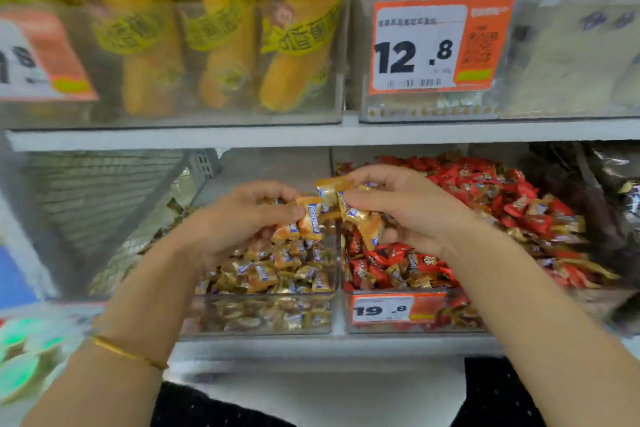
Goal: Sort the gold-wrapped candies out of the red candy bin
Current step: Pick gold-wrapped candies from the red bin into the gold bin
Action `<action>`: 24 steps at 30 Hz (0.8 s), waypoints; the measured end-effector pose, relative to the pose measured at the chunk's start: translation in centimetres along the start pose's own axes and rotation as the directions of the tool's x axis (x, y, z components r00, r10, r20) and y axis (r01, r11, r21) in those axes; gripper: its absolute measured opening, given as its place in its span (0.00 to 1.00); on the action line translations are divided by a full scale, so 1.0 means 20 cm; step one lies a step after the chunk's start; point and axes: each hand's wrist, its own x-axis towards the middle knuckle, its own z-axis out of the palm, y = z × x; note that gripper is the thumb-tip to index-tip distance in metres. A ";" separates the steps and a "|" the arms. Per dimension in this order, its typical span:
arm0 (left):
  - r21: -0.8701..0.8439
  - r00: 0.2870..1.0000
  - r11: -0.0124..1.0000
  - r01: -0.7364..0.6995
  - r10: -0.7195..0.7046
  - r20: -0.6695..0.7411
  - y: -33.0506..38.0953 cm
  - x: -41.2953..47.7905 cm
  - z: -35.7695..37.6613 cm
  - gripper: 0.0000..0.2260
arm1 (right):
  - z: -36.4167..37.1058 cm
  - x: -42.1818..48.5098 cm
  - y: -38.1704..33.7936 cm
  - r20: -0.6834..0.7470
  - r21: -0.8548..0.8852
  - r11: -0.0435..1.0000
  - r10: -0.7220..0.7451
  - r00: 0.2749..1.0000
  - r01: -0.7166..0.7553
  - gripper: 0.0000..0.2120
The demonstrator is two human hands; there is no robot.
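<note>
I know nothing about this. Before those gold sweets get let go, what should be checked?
1. Grip: left hand and right hand each pinch gold-wrapped candies: ok.
2. Left hand above the gold candy bin: ok.
3. Right hand above that bin: not ok, it hangs over the red candy bin.
4. No red candy caught under the fingers: cannot tell.
5. Red candy bin free of gold wrappers: not ok, some lie among the red candies.
</note>
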 end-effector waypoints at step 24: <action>0.108 0.954 0.957 -0.269 0.281 -0.109 -0.08 0.23 0.13 0.13 | -0.23 0.12 0.02 -0.352 -0.461 0.884 -0.098 0.931 -0.082 0.17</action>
